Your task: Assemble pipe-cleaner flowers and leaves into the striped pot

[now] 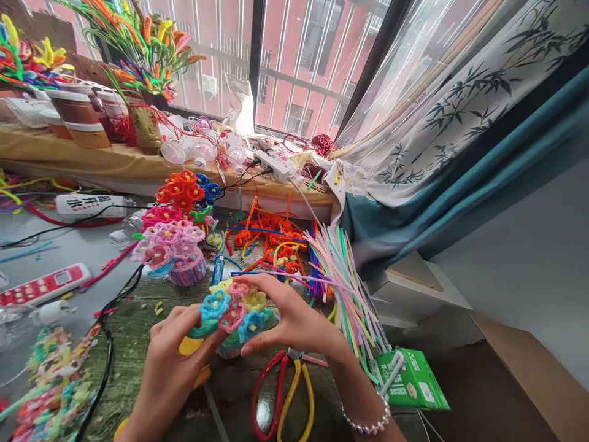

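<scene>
1. Left hand (170, 362) sits low in view, thumb and curled fingers pinching the left edge of a pipe-cleaner flower cluster (232, 310).
2. Right hand (294, 319) arches over the cluster's right side, fingers on top and thumb beneath, clasping it; pearl bracelet (368, 423) on that wrist.
3. Cluster sits between both hands over the green table (138, 331); blooms are blue, pink and yellow, and the base is partly hidden.
4. Scissors (280, 393), with red and yellow handles, lie on the table just below the right hand.
5. Green box (411, 380) lies right of the wrist; a bundle of pastel pipe cleaners (345, 276) fans out beside it.
6. Pink flower cup (177, 255) stands behind the hands, apart from them.
</scene>
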Tool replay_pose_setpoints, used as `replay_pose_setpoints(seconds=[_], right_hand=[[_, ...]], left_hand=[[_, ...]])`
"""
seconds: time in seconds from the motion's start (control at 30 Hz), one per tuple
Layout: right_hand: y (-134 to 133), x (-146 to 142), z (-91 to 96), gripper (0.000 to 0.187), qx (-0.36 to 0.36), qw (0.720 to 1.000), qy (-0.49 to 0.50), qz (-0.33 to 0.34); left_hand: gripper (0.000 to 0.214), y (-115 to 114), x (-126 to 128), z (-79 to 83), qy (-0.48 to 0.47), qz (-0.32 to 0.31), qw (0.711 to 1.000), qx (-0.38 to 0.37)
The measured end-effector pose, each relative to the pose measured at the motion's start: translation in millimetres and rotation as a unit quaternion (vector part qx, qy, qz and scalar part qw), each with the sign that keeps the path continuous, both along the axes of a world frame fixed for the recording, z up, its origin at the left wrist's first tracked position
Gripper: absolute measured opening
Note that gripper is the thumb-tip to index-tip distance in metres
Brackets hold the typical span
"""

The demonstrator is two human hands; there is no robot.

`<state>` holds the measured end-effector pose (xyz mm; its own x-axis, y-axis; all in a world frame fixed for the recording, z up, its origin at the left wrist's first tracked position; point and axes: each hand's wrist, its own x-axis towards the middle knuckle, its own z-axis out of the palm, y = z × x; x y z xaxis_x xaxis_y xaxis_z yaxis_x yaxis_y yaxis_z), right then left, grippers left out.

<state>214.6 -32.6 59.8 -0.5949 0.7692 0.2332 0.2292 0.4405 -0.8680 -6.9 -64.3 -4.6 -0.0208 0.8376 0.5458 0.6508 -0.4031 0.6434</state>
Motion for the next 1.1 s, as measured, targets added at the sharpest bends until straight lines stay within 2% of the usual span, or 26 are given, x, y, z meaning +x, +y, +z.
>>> replay_pose_setpoints(seconds=[0.2, 0.4, 0.5, 0.67, 0.8, 0.97, 1.1], right_hand=[[-4, -13, -0.1, 0.072, 0.014, 0.998, -0.029, -0.056], [-14, -29, -2.1, 0.059, -0.021, 0.986, -0.025, -0.162], [-19, -32, -4.7, 0.070, -0.027, 0.983, -0.013, -0.180], [-27, -21, -0.7, 0.084, -0.040, 0.988, 0.009, -0.148], [-33, -9, -5.9, 0.081, -0.052, 0.982, 0.022, -0.177], [-42, -11, -28.2, 0.066, -0.107, 0.960, 0.119, -0.232], [-45, -12, -37.1, 0.064, -0.104, 0.948, 0.165, -0.252]], left_hand=[[0.032, 4, 1, 1.7, 0.003, -0.002, 1.000, 0.003], [0.026, 3, 9, 2.7, 0.070, 0.015, 0.991, 0.115], [0.028, 3, 8, 2.5, 0.117, 0.015, 0.985, 0.130], [0.030, -2, 2, 2.6, 0.145, 0.033, 0.981, 0.125], [0.037, -8, -5, -4.3, 0.141, 0.040, 0.986, 0.081], [0.049, -18, -15, -17.1, 0.101, 0.032, 0.994, -0.013], [0.049, -21, -22, -11.2, 0.058, -0.009, 0.996, -0.062]])
